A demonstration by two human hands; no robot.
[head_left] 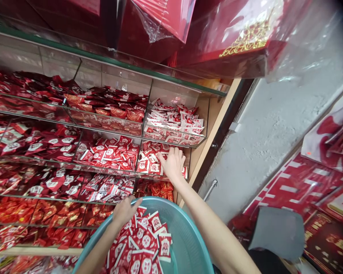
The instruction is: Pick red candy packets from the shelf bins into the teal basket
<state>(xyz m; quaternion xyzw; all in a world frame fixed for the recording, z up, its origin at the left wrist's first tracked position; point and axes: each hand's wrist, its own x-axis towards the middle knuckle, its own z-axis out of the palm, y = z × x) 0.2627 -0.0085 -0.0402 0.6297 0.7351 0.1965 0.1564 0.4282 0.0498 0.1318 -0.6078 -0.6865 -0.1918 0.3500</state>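
Note:
A teal plastic basket (193, 232) is in front of me, with many small red-and-white candy packets (143, 239) heaped at its left side. My left hand (124, 211) is at the basket's far left rim, its thumb on the inner side and its fingers over the edge. Farther up, my right hand (173, 163) reaches into a glass-fronted shelf compartment, its fingers apart and bent down over red-and-white packets (148, 161) like those in the basket. The right fingertips are partly hidden, and no packet shows in their hold.
Glass shelves (108, 173) with dividers hold rows of red packets to the left. Above my right hand, white-and-red packets (180, 121) fill another compartment. Red boxes (240, 45) overhang the top shelf. A grey wall (254, 125) and a grey chair back (277, 233) are at right.

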